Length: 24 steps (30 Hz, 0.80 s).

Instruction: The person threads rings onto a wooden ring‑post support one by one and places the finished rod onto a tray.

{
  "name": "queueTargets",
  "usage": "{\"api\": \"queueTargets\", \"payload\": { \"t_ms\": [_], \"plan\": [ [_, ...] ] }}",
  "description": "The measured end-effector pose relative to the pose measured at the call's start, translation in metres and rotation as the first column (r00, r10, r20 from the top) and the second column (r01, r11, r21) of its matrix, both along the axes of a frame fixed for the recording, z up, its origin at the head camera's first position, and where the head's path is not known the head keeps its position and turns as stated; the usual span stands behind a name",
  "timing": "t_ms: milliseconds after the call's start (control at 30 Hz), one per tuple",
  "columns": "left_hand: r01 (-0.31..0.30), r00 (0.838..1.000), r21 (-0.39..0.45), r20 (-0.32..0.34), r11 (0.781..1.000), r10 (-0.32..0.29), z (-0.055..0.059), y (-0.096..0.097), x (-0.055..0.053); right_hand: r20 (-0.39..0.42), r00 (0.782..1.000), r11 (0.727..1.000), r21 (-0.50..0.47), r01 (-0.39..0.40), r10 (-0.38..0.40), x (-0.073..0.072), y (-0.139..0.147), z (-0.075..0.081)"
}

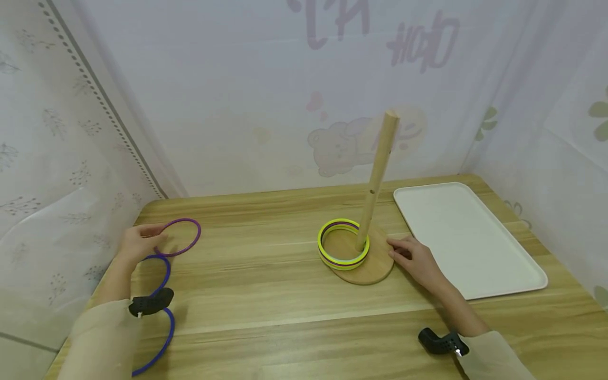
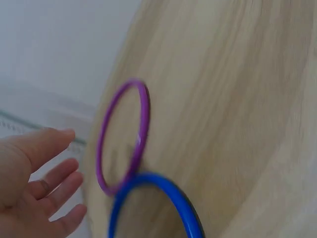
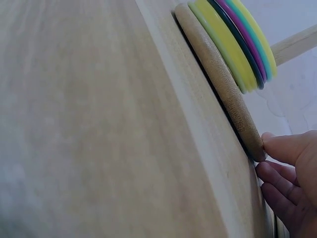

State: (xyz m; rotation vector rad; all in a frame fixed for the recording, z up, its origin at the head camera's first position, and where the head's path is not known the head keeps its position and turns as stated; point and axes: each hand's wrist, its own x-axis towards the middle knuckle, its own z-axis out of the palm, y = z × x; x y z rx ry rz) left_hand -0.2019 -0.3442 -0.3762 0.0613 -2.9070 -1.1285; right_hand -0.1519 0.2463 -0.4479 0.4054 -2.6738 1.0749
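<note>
My left hand (image 1: 135, 244) is at the far left beside a purple ring (image 1: 200, 230). In the left wrist view its fingers are spread, apart from the purple ring (image 2: 144, 119), which overlaps a blue ring (image 2: 176, 196). A second blue ring (image 1: 172, 327) lies nearer, partly behind the left forearm. To the right stands a wooden ring-toss stand, its post (image 1: 377, 174) rising from a round base (image 1: 375, 272). Stacked rings (image 3: 228, 44) in yellow, dark, purple and teal circle the post. My right hand (image 1: 418, 264) holds the base's right edge between thumb and fingers.
A white tray (image 1: 475, 237) lies on the wooden table (image 1: 256, 295) to the right, close to the right hand. Printed curtains (image 1: 237, 105) enclose the back and both sides. Black wrist cameras (image 1: 152, 303) are strapped over both sleeves.
</note>
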Motion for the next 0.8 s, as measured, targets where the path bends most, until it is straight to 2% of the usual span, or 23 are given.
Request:
{"api": "queueTargets", "payload": {
  "t_ms": [67, 200, 300, 500, 700, 800],
  "plan": [
    [-0.036, 0.999, 0.005, 0.016, 0.999, 0.036, -0.004, -0.007, 0.002, 0.006, 1.0, 1.0, -0.001, 0.003, -0.003, 0.0, 0.0, 0.0],
    [-0.098, 0.995, 0.006, 0.006, 0.995, 0.098, -0.014, -0.016, 0.007, 0.023, 1.0, 1.0, 0.009, 0.016, -0.017, 0.001, 0.001, 0.0],
    [-0.159, 0.987, -0.014, -0.024, 0.987, 0.158, -0.022, -0.02, 0.008, 0.031, 0.999, 1.0, 0.015, 0.021, -0.022, 0.0, 0.001, -0.001],
    [-0.309, 0.948, -0.072, -0.105, 0.948, 0.301, -0.034, -0.015, 0.007, 0.03, 0.999, 1.0, 0.01, 0.018, -0.018, 0.0, 0.002, 0.0],
    [-0.356, 0.934, -0.087, -0.072, 0.931, 0.35, -0.035, -0.008, 0.002, 0.026, 1.0, 1.0, 0.012, 0.017, -0.018, 0.0, 0.002, 0.0],
    [-0.391, 0.92, -0.089, -0.049, 0.916, 0.388, -0.036, -0.006, 0.0, 0.026, 1.0, 1.0, 0.009, 0.018, -0.018, -0.001, 0.002, 0.0]
  ]
}}
